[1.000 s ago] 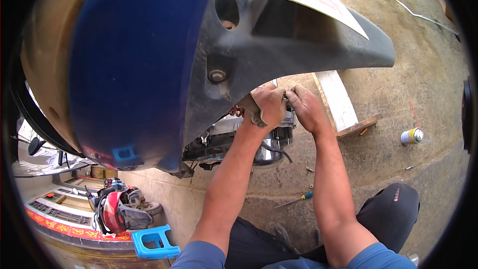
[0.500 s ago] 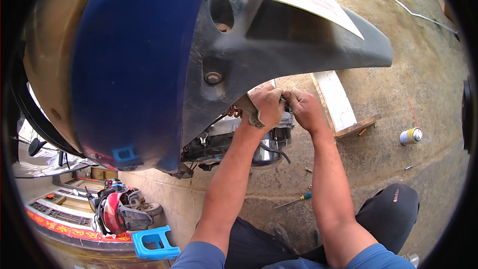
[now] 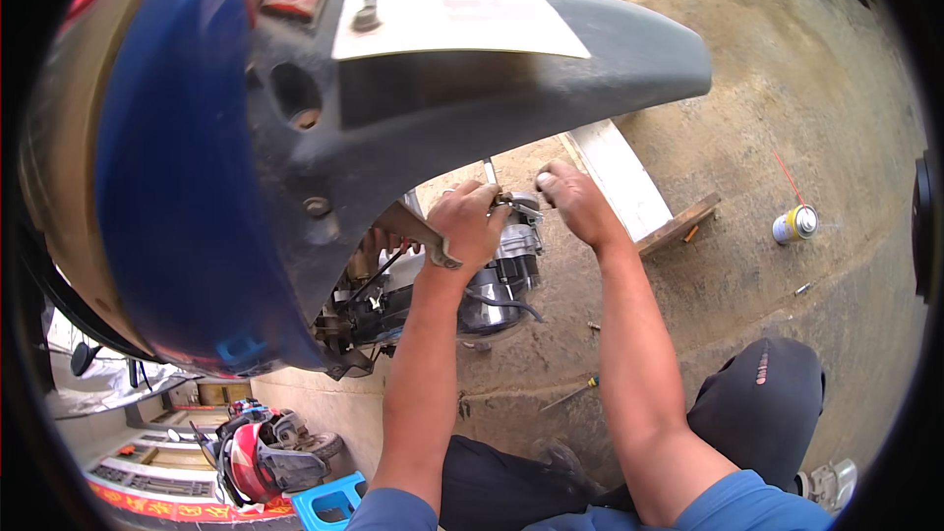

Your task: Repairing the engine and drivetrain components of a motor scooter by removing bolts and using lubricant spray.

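My left hand (image 3: 466, 222) is at the top of the scooter engine (image 3: 516, 241), thumb and fingers closed at a small dark part I cannot make out. A metal bracket (image 3: 427, 234) crosses close over that hand's wrist. To the right of the engine, my right hand (image 3: 580, 205) is raised with curled fingers, apart from the left; whatever it holds, if anything, is hidden. A black hose (image 3: 506, 305) sticks out below the engine's side. Above hangs the black rear mudguard (image 3: 442, 128), with a white plate (image 3: 462, 10) bolted on, beside the blue body panel (image 3: 177, 167).
A white board (image 3: 621, 177) with a wooden strip (image 3: 680, 224) lies right of the engine. A spray can (image 3: 795, 224) with a red straw stands farther right. A screwdriver (image 3: 570, 393) lies near my knees. A blue stool (image 3: 329, 501) and red motorcycle (image 3: 251, 462) are at lower left.
My right hand has come away from the left hand and the engine part. The view has shifted, so the scooter sits farther left and more of the engine shows.
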